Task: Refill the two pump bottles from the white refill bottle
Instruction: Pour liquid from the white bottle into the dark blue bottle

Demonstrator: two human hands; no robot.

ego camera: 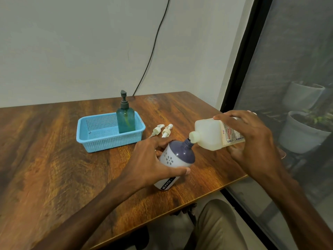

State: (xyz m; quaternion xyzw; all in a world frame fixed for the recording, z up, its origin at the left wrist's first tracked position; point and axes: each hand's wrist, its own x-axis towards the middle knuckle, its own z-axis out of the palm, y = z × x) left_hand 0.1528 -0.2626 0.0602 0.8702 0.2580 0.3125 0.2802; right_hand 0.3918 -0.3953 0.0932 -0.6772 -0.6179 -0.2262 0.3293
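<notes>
The right hand [252, 141] grips the refill bottle [209, 134], tipped so its long axis runs right to left and its spout [194, 137] touches the open neck [189, 142] of the purple bottle [178, 156]. The left hand [153, 159] wraps that bottle, tilting it toward the spout. Whether liquid flows cannot be told.

Two pumps [163, 130] lie on the wooden table [54, 159] beside a basket [90, 141] holding the teal bottle [126, 121]. A window [288, 69] is at right.
</notes>
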